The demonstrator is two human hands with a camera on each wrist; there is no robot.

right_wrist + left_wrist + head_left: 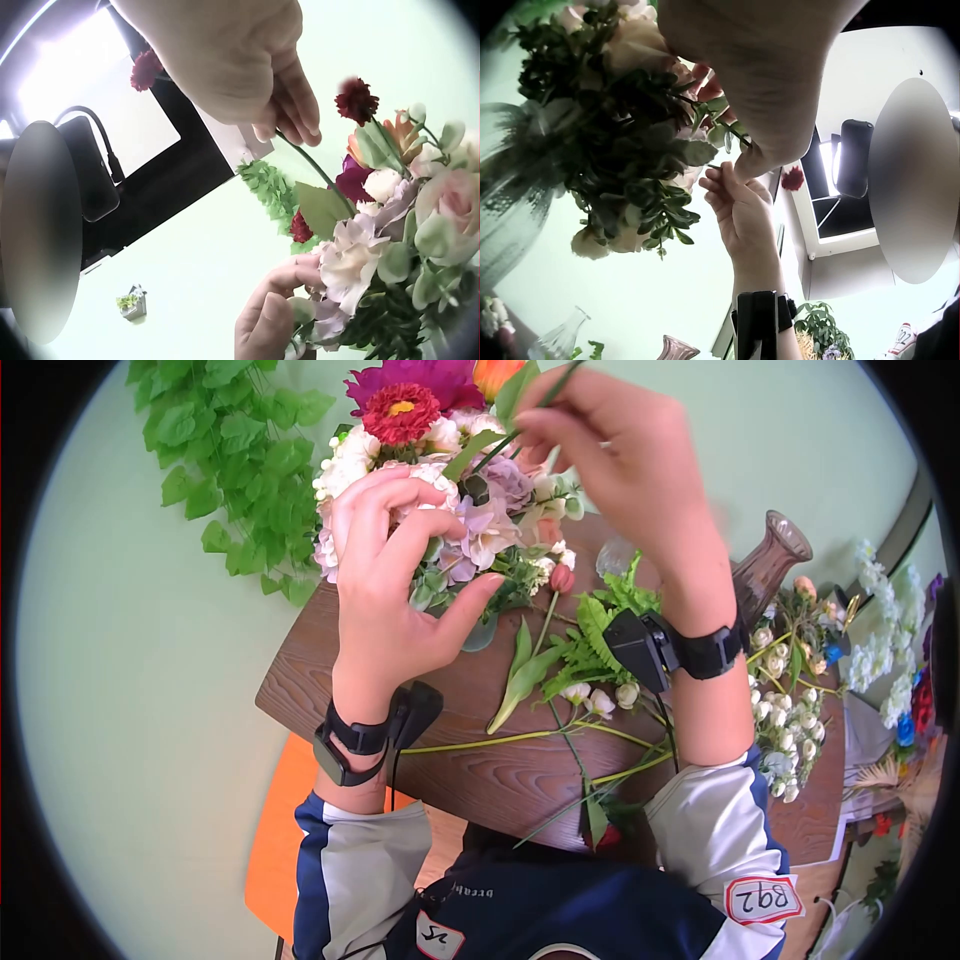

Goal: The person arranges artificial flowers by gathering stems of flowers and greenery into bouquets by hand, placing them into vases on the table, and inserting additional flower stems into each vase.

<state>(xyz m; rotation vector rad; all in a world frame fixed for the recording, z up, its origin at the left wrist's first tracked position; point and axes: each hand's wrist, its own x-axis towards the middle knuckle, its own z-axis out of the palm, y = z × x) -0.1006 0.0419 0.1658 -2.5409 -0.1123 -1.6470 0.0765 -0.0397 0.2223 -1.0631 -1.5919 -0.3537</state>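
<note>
Above a bouquet of mixed artificial flowers (490, 525), my right hand (620, 455) pinches a green stem (319, 171) between thumb and fingers. The stem slants down into the blooms beside a broad leaf (322, 210). On the far side of this hand, a dark red flower (146, 70) shows in the right wrist view. My left hand (390, 580) rests against the bouquet's side, fingers loosely bent at the lilac petals and thumb held apart. A clear glass vase (514, 195) stands under the bouquet, its mouth covered by foliage.
Loose stems, a pink tulip (562, 578) and fern leaves (600, 628) lie on the wooden table (470, 700). A brownish glass vase (770, 560) and white blossoms (790, 730) are to the right. Green vines (240, 460) hang on the wall at left.
</note>
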